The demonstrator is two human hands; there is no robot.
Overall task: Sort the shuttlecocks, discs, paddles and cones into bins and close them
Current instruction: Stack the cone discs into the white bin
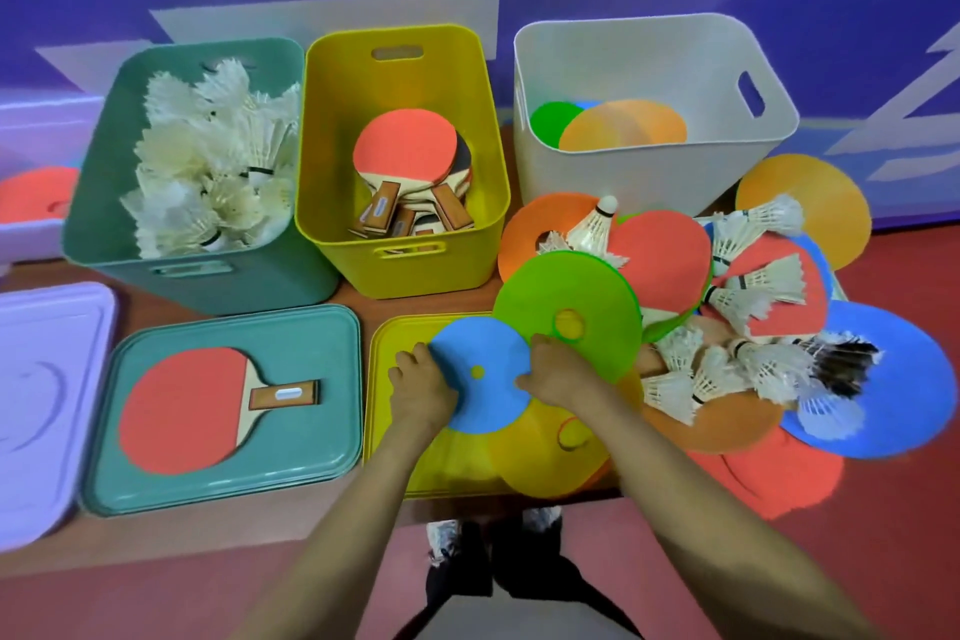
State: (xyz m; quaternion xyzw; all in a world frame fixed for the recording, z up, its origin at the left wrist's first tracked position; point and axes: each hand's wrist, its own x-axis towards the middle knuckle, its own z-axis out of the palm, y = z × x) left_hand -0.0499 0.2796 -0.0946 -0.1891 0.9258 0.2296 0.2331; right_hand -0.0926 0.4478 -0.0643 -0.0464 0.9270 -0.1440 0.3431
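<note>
Both hands hold one blue disc [483,379] above the yellow lid [395,437] on the worktop [132,312]: the left hand [418,382] grips its left edge and the right hand [563,372] its right edge. Three bins stand behind: a green bin [208,286] of shuttlecocks [208,161], a yellow bin [415,276] of paddles [405,146], and a white bin [597,172] holding discs [623,125]. One paddle [187,411] lies on the green lid [311,343]. A third, purple lid [47,379] lies at the left.

At one o'clock the white bin [623,52] gapes open, its mouth free above a few discs [623,125]; at twelve the yellow bin [400,83] keeps headroom over its paddles [405,146]; at eleven the teal bin [208,281] is crammed with shuttlecocks [208,161] nearly to the rim; a mixed heap [737,301] crowds three o'clock, up against the white bin's foot.
</note>
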